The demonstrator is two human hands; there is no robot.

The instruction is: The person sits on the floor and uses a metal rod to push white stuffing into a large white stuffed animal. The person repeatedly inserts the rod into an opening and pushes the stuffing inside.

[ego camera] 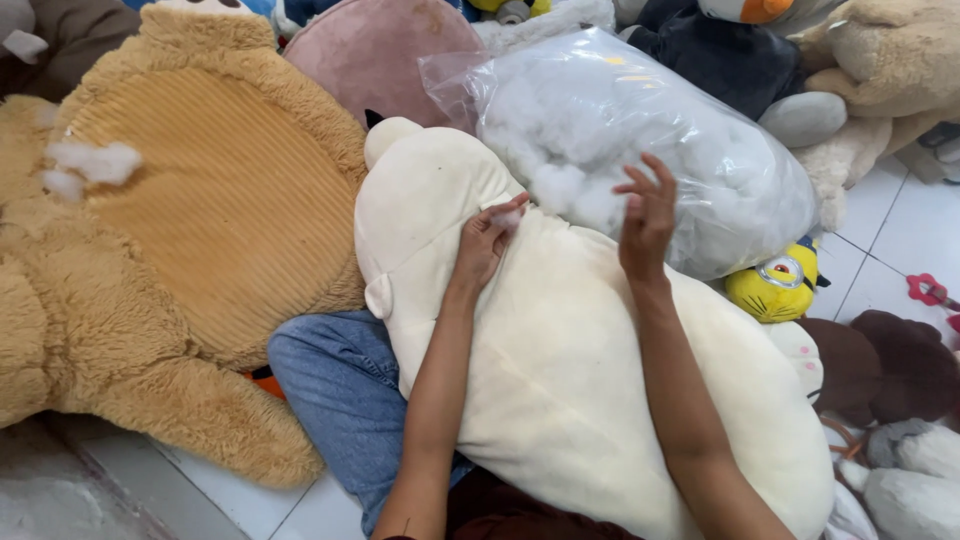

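A large cream plush toy [560, 370] lies across my lap. My left hand [484, 240] presses a small tuft of white stuffing [507, 214] against the toy's upper seam, fingers closed on it. My right hand [648, 215] hovers just above the toy with fingers spread, holding nothing. It is right in front of a clear plastic bag of white stuffing [640, 140] that rests behind the toy.
A big tan plush bear [180, 250] with stuffing bits on it fills the left. A pink cushion [380, 50], dark and beige plush toys sit behind. A yellow goggle-eyed plush [775, 285] and brown plush [890, 365] lie at right on white floor tiles [900, 240].
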